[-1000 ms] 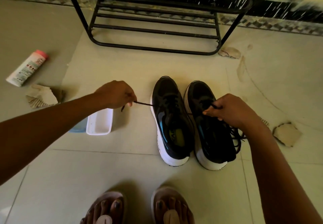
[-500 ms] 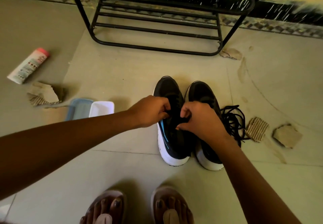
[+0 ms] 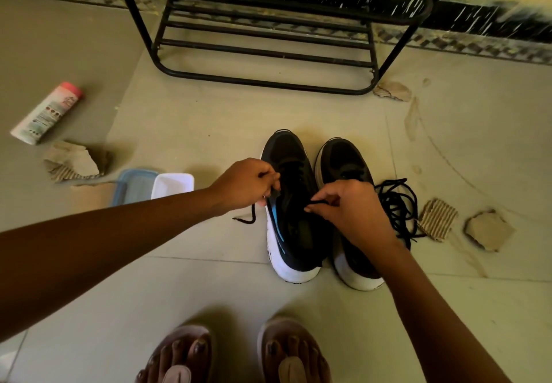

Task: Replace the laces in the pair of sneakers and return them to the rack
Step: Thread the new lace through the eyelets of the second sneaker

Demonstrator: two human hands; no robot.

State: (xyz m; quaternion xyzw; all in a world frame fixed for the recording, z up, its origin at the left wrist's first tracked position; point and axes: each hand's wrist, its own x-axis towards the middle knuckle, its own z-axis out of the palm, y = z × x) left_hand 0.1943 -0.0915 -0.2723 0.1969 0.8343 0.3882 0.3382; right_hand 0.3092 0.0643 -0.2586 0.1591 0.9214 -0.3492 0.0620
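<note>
Two black sneakers with white soles stand side by side on the floor, the left sneaker (image 3: 294, 233) and the right sneaker (image 3: 343, 158). My left hand (image 3: 243, 184) pinches a black lace at the left sneaker's left side; the lace's loose end (image 3: 249, 217) hangs down to the floor. My right hand (image 3: 351, 211) pinches the other end of that lace over the left sneaker's tongue. A loose coil of black lace (image 3: 395, 203) lies on the floor right of the right sneaker. The black metal shoe rack (image 3: 268, 51) stands behind the sneakers.
A white tray (image 3: 173, 184) and a blue lid (image 3: 133, 184) lie left of the sneakers. A white tube with a pink cap (image 3: 46, 114) lies far left. Cardboard scraps (image 3: 437, 218) and broken tile pieces (image 3: 488, 230) lie about. My sandalled feet (image 3: 233, 355) are at the bottom.
A second ago my hands were spread apart, pulling the lace taut. They came together over the left sneaker, and the lace's end now hangs below my left hand.
</note>
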